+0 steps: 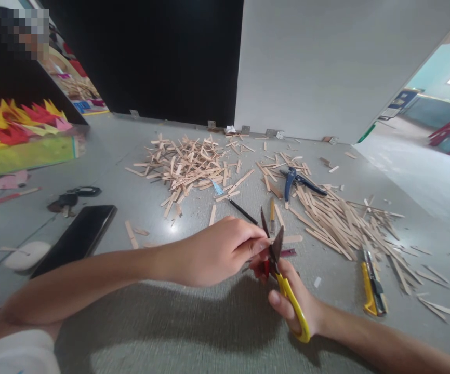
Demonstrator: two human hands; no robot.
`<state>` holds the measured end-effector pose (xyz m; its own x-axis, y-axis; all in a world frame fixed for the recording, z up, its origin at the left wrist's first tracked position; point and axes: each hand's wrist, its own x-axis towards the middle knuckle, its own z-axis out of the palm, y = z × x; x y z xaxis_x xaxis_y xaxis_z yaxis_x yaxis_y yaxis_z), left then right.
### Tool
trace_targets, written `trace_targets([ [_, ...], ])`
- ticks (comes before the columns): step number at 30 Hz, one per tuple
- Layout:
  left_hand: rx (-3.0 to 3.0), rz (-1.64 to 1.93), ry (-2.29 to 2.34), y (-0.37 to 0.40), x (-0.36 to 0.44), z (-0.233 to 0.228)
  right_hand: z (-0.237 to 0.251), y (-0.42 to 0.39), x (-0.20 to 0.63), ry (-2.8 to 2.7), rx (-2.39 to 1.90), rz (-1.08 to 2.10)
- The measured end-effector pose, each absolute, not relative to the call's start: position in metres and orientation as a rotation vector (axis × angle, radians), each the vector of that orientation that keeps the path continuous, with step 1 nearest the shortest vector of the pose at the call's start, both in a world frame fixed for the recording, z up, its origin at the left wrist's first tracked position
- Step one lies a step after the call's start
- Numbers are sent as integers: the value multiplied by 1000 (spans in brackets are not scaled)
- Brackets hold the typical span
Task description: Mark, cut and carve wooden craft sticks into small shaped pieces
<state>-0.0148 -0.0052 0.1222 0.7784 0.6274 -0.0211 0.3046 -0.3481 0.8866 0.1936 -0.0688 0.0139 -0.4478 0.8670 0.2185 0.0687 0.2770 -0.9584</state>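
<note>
Soft daylight came from the bright opening right of the white board (pixel 326 67), the forearms cast a broad dim shadow on the grey floor (pixel 194 322) below it, and wide-angle bending stretched the blurred edges.

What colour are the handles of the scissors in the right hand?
Yellow; the scissors in the right hand show best in the head view.

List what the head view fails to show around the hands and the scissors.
- Head view: where the wooden stick meets the scissors blades is hidden by the left hand fingertips.
- The right hand palm is hidden behind the yellow handles.
- The keys beside the phone are too small and dark to tell apart.
- The utility knife: blade state is too small to tell.
</note>
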Motion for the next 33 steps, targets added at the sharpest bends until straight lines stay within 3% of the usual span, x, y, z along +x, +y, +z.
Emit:
trace_targets([
  [33,1997,511,648,-10,-10,112,16,-66,195,-1928,-950,874],
])
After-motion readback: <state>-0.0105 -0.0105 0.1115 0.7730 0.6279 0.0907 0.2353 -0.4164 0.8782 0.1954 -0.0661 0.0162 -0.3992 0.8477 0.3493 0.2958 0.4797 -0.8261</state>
